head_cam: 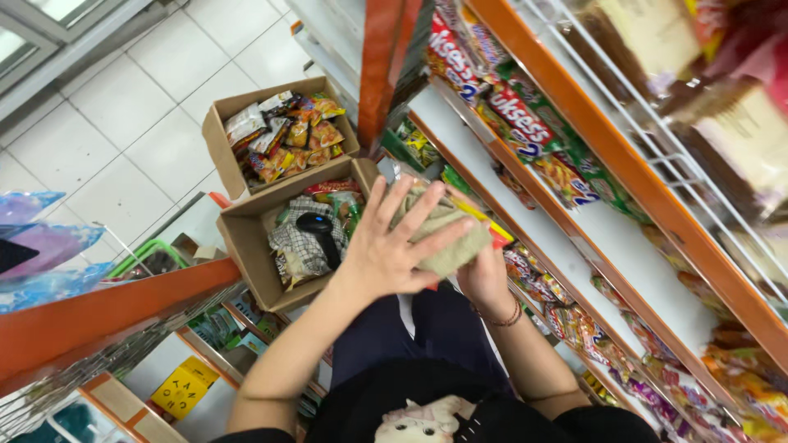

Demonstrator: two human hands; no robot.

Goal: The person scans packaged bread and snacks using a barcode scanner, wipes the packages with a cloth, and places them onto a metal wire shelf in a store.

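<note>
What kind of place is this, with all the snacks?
Most likely a small shop. Orange-edged shelves hold rows of packaged snacks, and cardboard boxes of more packets sit on the tiled floor, as if for restocking.

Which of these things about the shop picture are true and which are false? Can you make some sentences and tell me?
1. The left hand lies flat on a greenish cloth. True.
2. The right hand wears a thin bracelet at the wrist. True.
3. Both cardboard boxes are empty. False: the far box is full of snack packets, and the near box holds a checked cloth and a black handheld device.
4. The floor is covered in carpet. False: it is pale tiles.
5. The shelves have orange edges. True.
</note>
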